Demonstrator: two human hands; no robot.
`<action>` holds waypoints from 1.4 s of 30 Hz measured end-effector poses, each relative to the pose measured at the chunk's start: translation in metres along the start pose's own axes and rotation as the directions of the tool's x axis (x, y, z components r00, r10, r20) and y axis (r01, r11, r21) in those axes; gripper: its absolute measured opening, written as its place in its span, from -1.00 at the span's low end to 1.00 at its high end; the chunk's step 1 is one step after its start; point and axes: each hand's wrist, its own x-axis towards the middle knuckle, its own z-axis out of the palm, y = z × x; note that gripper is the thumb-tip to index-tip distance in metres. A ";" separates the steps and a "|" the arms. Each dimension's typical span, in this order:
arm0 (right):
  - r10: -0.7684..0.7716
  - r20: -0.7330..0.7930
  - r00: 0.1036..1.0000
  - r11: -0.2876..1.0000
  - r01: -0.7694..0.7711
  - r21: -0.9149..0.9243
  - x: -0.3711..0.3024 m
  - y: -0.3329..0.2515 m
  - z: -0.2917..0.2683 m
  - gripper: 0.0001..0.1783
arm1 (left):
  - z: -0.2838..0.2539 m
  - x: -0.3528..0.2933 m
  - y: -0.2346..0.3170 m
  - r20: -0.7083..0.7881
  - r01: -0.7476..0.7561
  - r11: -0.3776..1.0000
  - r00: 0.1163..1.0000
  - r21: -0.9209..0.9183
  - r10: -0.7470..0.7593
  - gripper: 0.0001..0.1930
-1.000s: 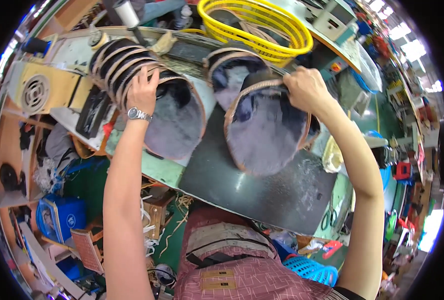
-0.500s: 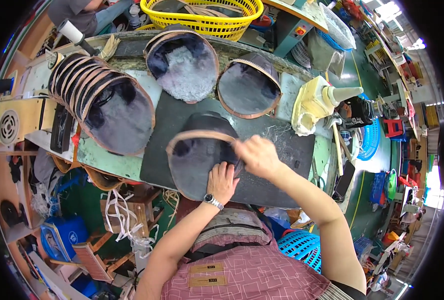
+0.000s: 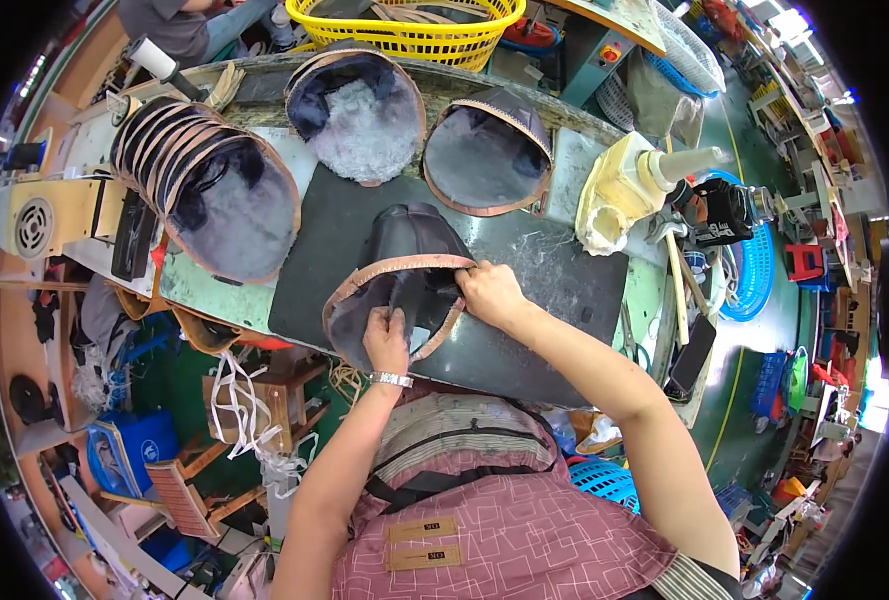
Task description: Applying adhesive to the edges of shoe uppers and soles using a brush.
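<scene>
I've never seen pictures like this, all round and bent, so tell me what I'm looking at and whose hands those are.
They are one person's two bare hands; there is no robot. Every picture comes from one wide fisheye camera on that person's head, looking down, so edges bend. The right hand grips the tan rim of a dark, cap-shaped piece, while the left hand reaches into its opening. Beneath is a black mat on a greenish table. Similar pieces lie around: an overlapping row at left and others farther back. A pale yellow bottle sits at right.
</scene>
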 end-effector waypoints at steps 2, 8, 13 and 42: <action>0.222 -0.044 0.974 0.957 -0.210 0.199 0.009 0.004 0.002 -0.84 | 0.006 -0.009 0.009 -0.004 -0.051 0.997 0.999 0.065 0.051 -0.82; 0.403 0.308 0.862 0.755 -0.504 0.420 0.030 0.021 -0.023 -0.74 | 0.027 -0.029 0.039 0.503 -0.702 0.416 0.708 0.578 0.496 -0.65; 0.039 0.422 0.906 0.918 -0.199 0.342 0.008 0.021 -0.028 -0.62 | 0.029 -0.005 0.031 0.622 -0.783 0.396 0.621 0.479 0.476 -0.54; 0.443 -0.496 0.747 0.726 0.025 0.687 -0.038 -0.012 0.017 -0.72 | 0.059 0.033 0.047 0.415 -0.546 0.717 0.827 0.434 0.379 -0.82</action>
